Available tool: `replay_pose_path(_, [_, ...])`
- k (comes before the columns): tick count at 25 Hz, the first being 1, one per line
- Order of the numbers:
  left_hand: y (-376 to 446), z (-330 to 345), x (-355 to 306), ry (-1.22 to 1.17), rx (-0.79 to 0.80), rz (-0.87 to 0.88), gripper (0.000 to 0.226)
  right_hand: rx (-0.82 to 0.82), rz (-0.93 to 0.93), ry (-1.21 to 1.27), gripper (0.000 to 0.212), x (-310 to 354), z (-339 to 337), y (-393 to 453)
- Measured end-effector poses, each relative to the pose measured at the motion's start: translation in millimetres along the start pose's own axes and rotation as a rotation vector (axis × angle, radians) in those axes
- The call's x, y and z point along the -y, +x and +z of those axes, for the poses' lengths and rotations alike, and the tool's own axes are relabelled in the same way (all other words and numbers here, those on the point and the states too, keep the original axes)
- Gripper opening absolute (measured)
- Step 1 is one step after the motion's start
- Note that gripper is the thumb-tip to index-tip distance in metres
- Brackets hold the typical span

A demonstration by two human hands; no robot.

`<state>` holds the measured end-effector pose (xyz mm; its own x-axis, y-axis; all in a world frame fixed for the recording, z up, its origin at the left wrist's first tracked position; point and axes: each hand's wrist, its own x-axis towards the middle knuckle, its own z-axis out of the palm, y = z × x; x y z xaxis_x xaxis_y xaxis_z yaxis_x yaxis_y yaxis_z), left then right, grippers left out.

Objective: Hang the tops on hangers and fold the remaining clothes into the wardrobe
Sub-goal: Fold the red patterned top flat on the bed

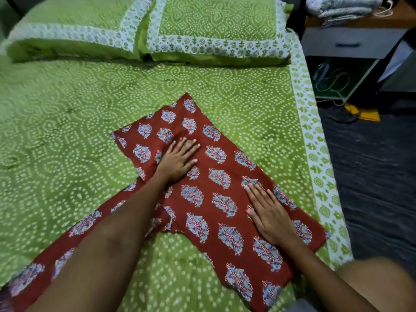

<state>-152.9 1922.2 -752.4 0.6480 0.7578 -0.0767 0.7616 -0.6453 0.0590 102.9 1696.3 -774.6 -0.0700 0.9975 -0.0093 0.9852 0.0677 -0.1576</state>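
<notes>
A rust-red garment point(216, 176) printed with blue floral motifs lies spread on the green bed point(67, 120), partly folded, one long part trailing toward the lower left. My left hand point(177, 158) presses flat on its upper middle with fingers straight and spread. Flat on the cloth nearer the bed's right edge is my right hand point(267, 212), fingers straight and pointing up and left. Neither hand grips the fabric.
Two green pillows point(213, 30) lie at the head of the bed. To the right stands a bedside unit point(351, 41) with folded grey-white cloth point(342, 5) on top and cables below. Dark floor point(378, 176) runs along the bed's right side, with a yellow item point(364, 112) on it.
</notes>
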Motion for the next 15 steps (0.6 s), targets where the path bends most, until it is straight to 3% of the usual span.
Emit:
replay_pose_path(4, [33.3,-10.0,32.9,-0.042,-0.029,-0.292,0.06,0.038,0.013,0.0,0.061,-0.3,-0.2,5.4])
replay_pose_path(8, [22.5,-5.4,-12.3,-0.055,-0.051,-0.561,0.061,0.091,0.026,-0.005,0.068,3.4,-5.2,5.3])
replay_pose_path(13, [-73.5,18.1,-129.5,-0.182,0.001,-0.328,0.076,0.108,0.012,-0.03,0.092,1.8,-7.9,6.9])
replay_pose_path(15, [-108.7,18.2,-131.8,-0.166,0.055,-0.335,0.081,0.124,0.042,-0.024,0.097,3.6,-11.0,4.0])
